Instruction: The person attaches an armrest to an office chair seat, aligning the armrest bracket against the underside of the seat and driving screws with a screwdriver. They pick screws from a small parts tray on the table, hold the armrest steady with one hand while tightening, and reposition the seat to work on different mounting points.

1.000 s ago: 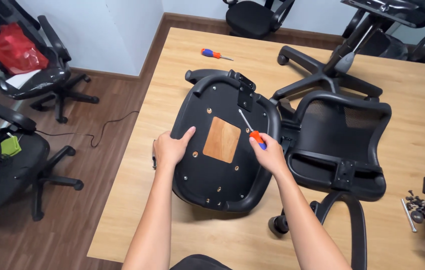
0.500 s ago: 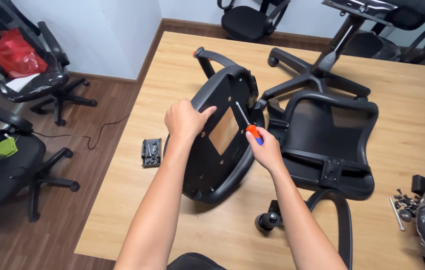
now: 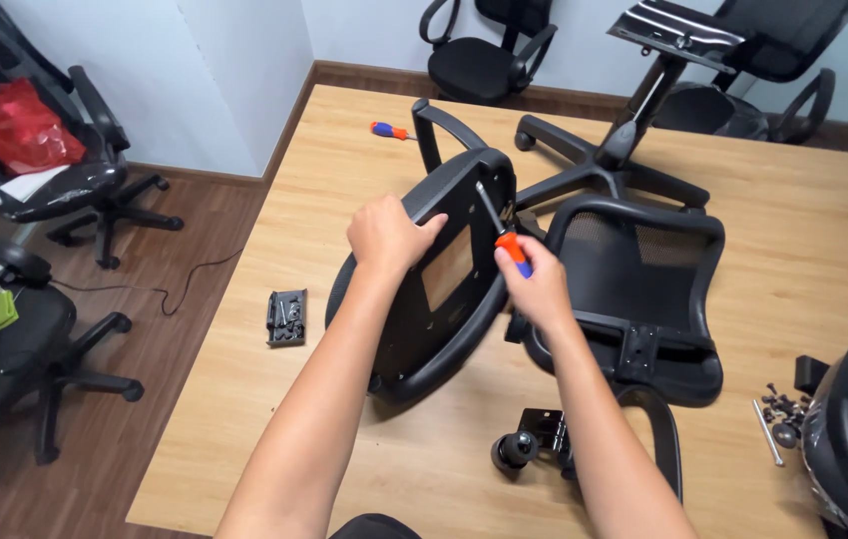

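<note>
Two bare forearms and hands [image 3: 389, 235], no sleeves, rings or watch

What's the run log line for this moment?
left hand: grips tilted seat pan | right hand: holds screwdriver | table

Seat [image 3: 434, 289] left of backrest [image 3: 634, 289]

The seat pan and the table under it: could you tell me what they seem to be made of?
Seat pan: probably moulded plastic, matt black, with a tan panel that looks like plywood. Table: wood or wood-look laminate, pale, smooth, with visible grain.
</note>
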